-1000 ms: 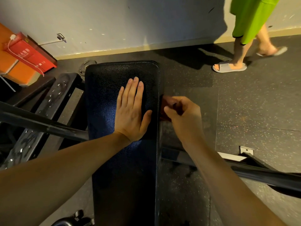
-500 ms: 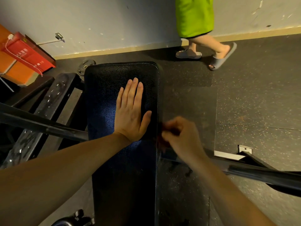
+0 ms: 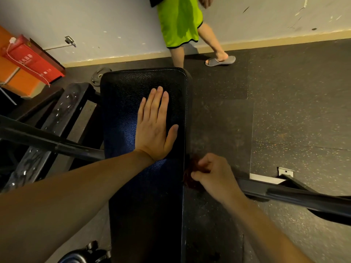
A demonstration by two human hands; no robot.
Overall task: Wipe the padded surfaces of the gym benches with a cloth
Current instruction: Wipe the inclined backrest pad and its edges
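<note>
A long black padded bench (image 3: 125, 95) runs from the bottom of the view toward the wall. My left hand (image 3: 154, 126) lies flat on the pad's upper half, fingers straight and together, thumb spread. My right hand (image 3: 212, 175) grips a bunched dark reddish-brown cloth (image 3: 190, 176) and holds it against the pad's right side edge, about halfway along the bench. Most of the cloth is hidden under my fingers.
A black steel frame bar (image 3: 296, 194) crosses low on the right, another bar (image 3: 47, 141) on the left. A person in green shorts (image 3: 179, 21) and grey slippers walks by the wall. A red box (image 3: 32, 59) and a weight plate (image 3: 99, 74) sit at the far left.
My right hand has slid the cloth down the bench's right edge toward me. My left hand has stayed put. The person in green has walked left along the wall.
</note>
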